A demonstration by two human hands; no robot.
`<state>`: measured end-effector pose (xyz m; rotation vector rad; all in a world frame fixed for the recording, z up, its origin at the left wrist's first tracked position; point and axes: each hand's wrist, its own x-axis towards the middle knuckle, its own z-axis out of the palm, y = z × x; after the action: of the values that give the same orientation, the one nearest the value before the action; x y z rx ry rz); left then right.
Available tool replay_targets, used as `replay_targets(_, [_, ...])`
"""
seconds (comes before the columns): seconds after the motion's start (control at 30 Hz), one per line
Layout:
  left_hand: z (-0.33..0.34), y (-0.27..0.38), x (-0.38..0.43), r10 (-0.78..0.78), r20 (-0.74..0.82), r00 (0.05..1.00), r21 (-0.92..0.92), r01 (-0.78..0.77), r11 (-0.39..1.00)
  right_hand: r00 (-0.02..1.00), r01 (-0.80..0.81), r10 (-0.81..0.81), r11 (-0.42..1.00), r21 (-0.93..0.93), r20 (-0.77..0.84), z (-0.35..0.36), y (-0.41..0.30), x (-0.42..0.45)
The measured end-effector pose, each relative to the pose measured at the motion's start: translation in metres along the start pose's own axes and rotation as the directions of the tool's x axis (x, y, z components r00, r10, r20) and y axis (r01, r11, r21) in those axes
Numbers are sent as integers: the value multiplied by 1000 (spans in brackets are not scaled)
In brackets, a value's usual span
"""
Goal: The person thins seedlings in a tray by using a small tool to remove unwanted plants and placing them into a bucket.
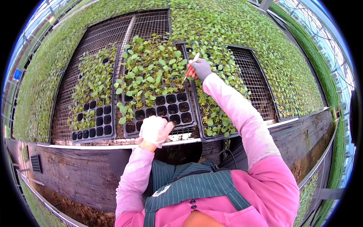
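Observation:
My right hand (200, 69), in a grey glove with bare fingertips showing, grips a slim red and white hand tool (188, 72). The tool's thin tip points down at seedlings by the right edge of the middle black plug tray (195, 123). Over the front edge of that tray, my left hand (155, 129) wears a thin whitish glove with its fingers curled; whether it holds anything is hidden. Leafy seedlings (150, 71) fill the tray's back and left cells, while several front-right cells (173, 109) hold no plants.
A partly filled plug tray (93, 132) lies to the left, and another seedling tray (208, 138) to the right. Wire mesh (252, 76) of the bench shows between trays. Dense seedlings (283, 56) surround them. A white bench rail (99, 146) runs along the front.

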<state>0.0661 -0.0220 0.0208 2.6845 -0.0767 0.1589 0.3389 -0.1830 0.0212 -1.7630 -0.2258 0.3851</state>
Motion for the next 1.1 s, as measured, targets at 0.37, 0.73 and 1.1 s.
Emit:
replay_targets(0.37, [2, -4, -2, 22, -48, 999, 0, -22, 1000, 997, -78, 79, 924, 374, 11, -39, -21, -18])
replay_targets(0.73, [-1, 1, 0, 16, -39, 999, -52, -18, 998, 844, 236, -102, 952, 195, -526, -142, -39, 37])
replay_targets(1.1, [3, -2, -1, 15, -104, 994, -72, -23, 997, 970, -57, -170, 531, -846, -172, -101, -35, 75])
